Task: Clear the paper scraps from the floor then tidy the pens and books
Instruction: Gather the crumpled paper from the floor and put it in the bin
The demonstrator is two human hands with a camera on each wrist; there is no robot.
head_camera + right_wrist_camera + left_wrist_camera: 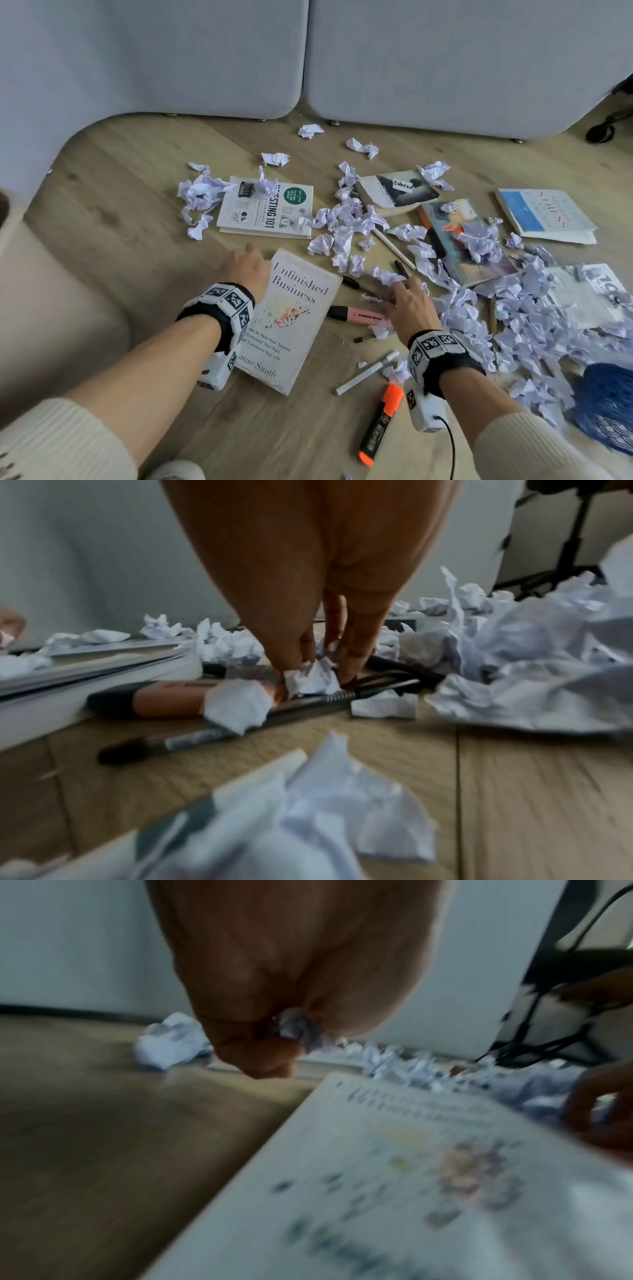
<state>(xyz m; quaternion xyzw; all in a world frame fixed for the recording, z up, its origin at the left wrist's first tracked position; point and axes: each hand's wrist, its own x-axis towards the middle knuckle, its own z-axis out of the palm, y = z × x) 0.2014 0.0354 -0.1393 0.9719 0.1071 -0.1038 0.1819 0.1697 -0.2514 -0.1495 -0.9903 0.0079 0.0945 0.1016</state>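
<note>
Crumpled white paper scraps (513, 318) litter the wooden floor, thickest on the right. My left hand (245, 265) hovers at the top left corner of the book "Unfinished Business" (294, 318). In the blurred left wrist view its curled fingers (270, 1058) hold a small paper scrap (298, 1027). My right hand (404, 291) reaches down beside the pink highlighter (359, 315), and its fingertips (294, 653) pinch a crumpled scrap (311, 679) lying over black pens (383, 688). An orange highlighter (380, 425) and a white pen (366, 373) lie near my right wrist.
"Investing 101" (270, 209) and several other books (544, 214) lie further out among the scraps. A grey sofa (205, 51) closes off the back. A blue patterned object (606, 407) sits at the right edge, and a beige cushion-like shape (51, 308) at the left.
</note>
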